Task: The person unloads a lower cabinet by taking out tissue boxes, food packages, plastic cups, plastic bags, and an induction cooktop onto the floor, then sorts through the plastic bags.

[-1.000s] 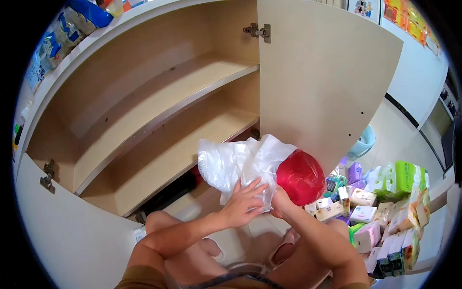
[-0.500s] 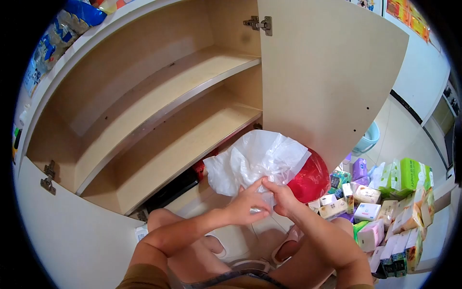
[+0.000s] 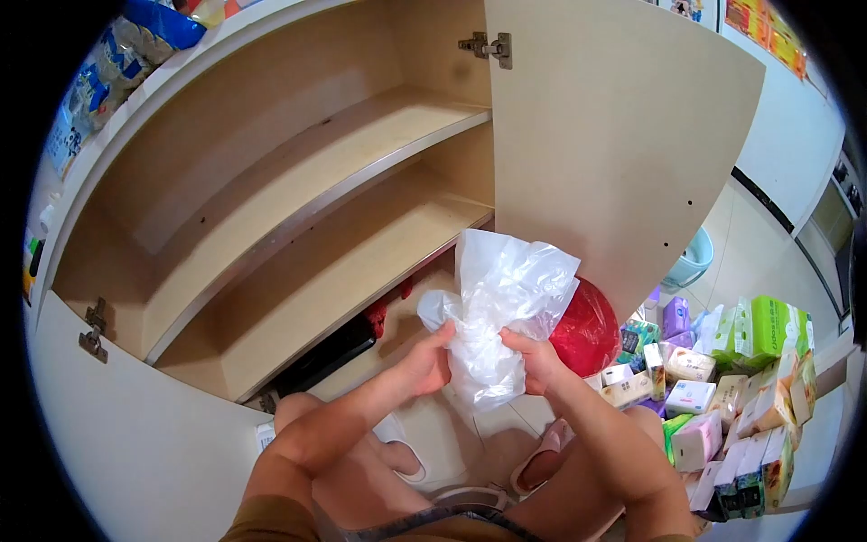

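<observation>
A crumpled white translucent plastic bag is held up between my two hands, in front of the low cabinet. My left hand grips its left side, thumb on top and the other fingers partly hidden. On the right side of the bag, my right hand pinches it with the thumb in front and fingers behind. Just behind the bag, to the right, sits a round container lined with a red plastic bag. The bag's upper part fans out loosely, and its lower end hangs bunched above the floor.
An open cabinet with two bare shelves stands ahead, its right door swung wide. Packs of tissues are piled on the right. A light blue bucket stands behind them. A black object lies under the cabinet.
My hands have moved apart, from together at the bag's lower end to either side of it. The bag now stands more upright, its left part drawn in and its lower end showing.
</observation>
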The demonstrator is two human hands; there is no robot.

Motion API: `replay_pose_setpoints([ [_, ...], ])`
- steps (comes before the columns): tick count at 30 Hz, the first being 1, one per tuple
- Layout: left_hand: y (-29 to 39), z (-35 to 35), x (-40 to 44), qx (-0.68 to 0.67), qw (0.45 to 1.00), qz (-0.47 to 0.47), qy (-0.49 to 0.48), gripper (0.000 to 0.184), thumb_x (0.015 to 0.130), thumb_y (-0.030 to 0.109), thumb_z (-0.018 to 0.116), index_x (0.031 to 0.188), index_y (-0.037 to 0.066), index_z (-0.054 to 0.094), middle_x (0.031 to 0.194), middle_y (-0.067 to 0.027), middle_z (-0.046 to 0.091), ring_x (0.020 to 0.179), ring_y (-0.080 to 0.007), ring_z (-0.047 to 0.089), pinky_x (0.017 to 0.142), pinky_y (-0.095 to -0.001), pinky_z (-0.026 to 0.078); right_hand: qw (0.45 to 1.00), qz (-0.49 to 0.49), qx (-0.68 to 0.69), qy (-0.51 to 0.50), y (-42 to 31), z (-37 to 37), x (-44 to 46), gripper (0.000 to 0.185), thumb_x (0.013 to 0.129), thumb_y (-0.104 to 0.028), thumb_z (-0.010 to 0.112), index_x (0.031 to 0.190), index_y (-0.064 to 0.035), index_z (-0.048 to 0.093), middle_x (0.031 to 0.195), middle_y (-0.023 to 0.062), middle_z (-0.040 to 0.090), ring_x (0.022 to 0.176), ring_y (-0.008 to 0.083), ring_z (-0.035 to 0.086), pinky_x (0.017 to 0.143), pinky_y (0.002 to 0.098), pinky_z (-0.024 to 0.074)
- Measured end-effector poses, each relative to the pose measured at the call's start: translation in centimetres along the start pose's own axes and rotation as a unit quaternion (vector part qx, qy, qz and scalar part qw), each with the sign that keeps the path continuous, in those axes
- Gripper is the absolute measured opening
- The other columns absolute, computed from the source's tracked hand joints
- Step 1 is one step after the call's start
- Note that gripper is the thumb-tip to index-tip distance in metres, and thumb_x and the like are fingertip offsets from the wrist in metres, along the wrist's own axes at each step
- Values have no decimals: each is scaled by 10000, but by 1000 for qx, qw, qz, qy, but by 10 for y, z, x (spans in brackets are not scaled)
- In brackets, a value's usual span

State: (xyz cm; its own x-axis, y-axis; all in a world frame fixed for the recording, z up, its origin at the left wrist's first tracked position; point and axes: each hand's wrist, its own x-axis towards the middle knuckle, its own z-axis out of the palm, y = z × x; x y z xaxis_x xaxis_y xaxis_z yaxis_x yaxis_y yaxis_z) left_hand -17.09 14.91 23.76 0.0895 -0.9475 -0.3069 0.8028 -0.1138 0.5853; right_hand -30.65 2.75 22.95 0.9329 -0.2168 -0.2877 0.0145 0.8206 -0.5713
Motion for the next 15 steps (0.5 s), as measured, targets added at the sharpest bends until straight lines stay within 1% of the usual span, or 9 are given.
replay_pose_setpoints([
  [3,-4,-4,1,-24,1000,3,-16,604,750,439,504,1214,96,326,1219,-84,384,1127,-259,346,965,-412,228,1000,11,-5,-21,-3,3,-5,407,809,-215,474,1151,-17,375,1079,118,484,978,242,487,852,384,380],
  [4,-6,-6,1,-25,1000,4,-15,604,750,439,504,1214,96,326,1219,-84,384,1127,-259,346,965,-412,228,1000,11,-1,-26,-4,5,-8,408,814,-226,461,1152,-14,373,1083,120,482,979,242,488,852,385,381],
  [6,-12,-6,3,-62,998,-18,20,594,744,395,541,1204,84,331,1216,-100,376,1124,-269,343,946,-427,248,999,12,3,-30,-5,6,-8,410,819,-236,447,1153,-11,371,1086,123,481,980,241,489,851,385,382],
  [7,-13,-4,4,-63,998,-19,20,594,744,395,541,1204,84,331,1216,-100,376,1124,-269,343,946,-427,248,999,29,10,-30,-7,5,-7,412,821,-239,440,1157,-12,366,1093,125,476,984,246,487,853,388,381],
  [9,-11,0,6,-60,990,9,124,547,750,357,543,1182,72,364,1200,-111,396,1109,-285,360,933,-443,266,998,47,18,-28,-8,4,-5,414,823,-242,433,1160,-13,360,1100,127,471,987,251,484,855,390,380],
  [11,-5,-18,12,-70,991,6,112,541,752,344,541,1182,68,364,1202,-114,393,1110,-289,358,934,-446,267,997,53,50,32,-7,0,-2,419,818,-225,445,1165,-10,350,1110,132,463,1002,258,474,867,388,371],
  [12,0,-24,14,-77,992,6,97,534,754,332,540,1182,64,364,1205,-117,389,1111,-292,357,934,-448,268,997,53,52,32,-6,0,-3,419,818,-225,445,1165,-10,350,1110,132,463,1002,258,474,867,388,371],
  [14,0,-30,16,-74,991,6,113,523,762,315,531,1184,58,360,1203,-125,389,1108,-288,362,935,-455,266,994,43,34,98,-6,1,-5,427,808,-209,467,1163,-3,349,1111,139,461,1014,260,464,879,387,361],
  [15,-2,-29,15,-68,990,-7,126,523,766,331,517,1187,62,360,1206,-119,387,1108,-284,364,934,-448,271,993,42,38,99,-6,1,-7,427,808,-209,467,1163,-3,349,1111,139,461,1014,260,464,879,387,361],
])
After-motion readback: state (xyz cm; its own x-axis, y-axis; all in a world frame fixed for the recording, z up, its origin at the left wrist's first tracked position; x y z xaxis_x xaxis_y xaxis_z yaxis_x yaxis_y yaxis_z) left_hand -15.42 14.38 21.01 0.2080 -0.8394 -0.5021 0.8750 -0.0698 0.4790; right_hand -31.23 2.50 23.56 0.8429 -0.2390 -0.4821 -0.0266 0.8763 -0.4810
